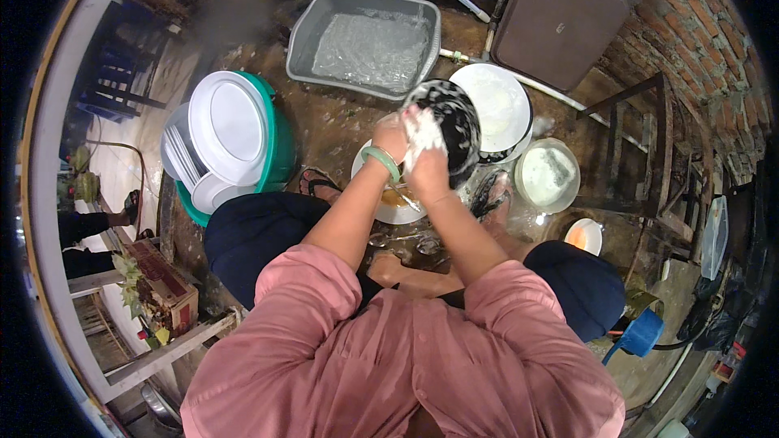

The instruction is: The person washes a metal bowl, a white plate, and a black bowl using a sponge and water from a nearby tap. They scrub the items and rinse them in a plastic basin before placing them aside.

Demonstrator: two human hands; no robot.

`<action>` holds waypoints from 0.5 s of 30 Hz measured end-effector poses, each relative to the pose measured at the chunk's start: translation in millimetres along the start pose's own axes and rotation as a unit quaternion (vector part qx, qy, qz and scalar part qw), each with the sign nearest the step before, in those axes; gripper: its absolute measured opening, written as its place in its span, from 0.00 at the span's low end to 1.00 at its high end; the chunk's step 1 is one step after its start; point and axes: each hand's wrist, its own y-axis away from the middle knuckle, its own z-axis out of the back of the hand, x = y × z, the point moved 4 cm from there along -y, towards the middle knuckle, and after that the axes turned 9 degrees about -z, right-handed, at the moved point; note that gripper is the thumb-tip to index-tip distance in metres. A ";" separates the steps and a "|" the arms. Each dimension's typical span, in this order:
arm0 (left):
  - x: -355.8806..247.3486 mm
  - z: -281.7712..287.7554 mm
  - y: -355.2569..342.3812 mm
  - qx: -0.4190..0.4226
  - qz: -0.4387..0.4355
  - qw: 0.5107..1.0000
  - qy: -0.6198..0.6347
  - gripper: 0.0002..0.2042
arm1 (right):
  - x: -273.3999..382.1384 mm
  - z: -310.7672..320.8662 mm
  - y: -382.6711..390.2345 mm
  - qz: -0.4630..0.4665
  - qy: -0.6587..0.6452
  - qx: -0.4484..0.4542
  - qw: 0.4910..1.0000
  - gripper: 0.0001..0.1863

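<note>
My left hand, with a pale green bangle at its wrist, is closed at the left rim of a round black dish streaked with white suds. The dish is tilted up in front of me. Thick foam covers my right hand, which presses against the dish's face with fingers closed. Whether a sponge or cloth is inside that foam cannot be made out. Below the hands, a white plate with orange residue lies on the wet floor. A sudsy white plate rests on the right, next to a bowl of soapy water.
A grey basin of water stands ahead. At the left, a green tub holds several white plates. A small white bowl with orange residue sits at right, near a blue scoop. A brown tray leans against the brick wall.
</note>
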 end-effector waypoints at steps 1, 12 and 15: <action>-5.5 0.8 -1.0 0.012 -0.094 0.995 -0.036 0.19 | -7.4 1.8 -11.7 0.022 0.016 -0.009 1.000 0.21; -19.2 0.5 -5.4 0.071 0.065 0.994 -0.045 0.18 | -48.0 -9.9 16.3 -0.080 -0.028 -0.066 0.994 0.19; -20.6 -9.7 5.8 0.119 0.034 0.992 0.015 0.16 | -34.1 4.9 -13.2 -0.045 -0.064 -0.095 0.992 0.18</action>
